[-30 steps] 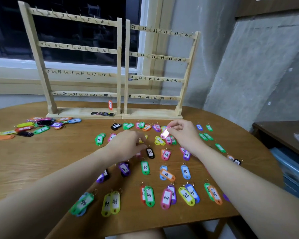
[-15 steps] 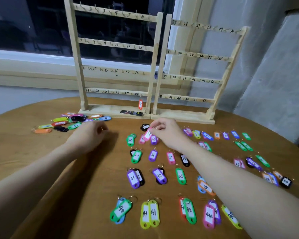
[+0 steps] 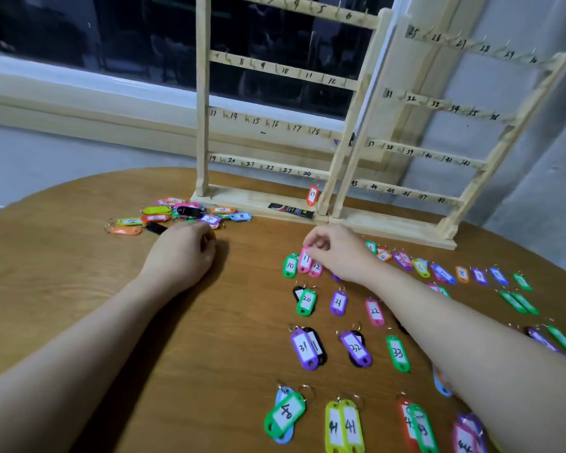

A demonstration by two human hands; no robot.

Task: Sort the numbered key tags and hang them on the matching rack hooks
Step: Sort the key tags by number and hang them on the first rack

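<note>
Two wooden racks (image 3: 347, 132) with numbered hooks stand at the table's back. One orange tag marked 37 (image 3: 312, 195) hangs under hook 24. My right hand (image 3: 335, 251) pinches the ring of a pink tag marked 11 (image 3: 305, 260), set between a green tag 10 (image 3: 290, 265) and a pink tag 12 (image 3: 316, 268). Rows of numbered tags lie in order below and to the right. My left hand (image 3: 182, 253) rests on the table with its fingers curled, next to an unsorted pile of tags (image 3: 177, 214). I cannot see anything in it.
A small black packet (image 3: 291, 210) lies on the left rack's base. The round wooden table (image 3: 79, 289) has a window and wall behind it. My right forearm covers part of the sorted rows.
My view has swung left and closer. My left hand moved left to the unsorted pile. My right hand carried the pink tag 11 down beside tag 10.
</note>
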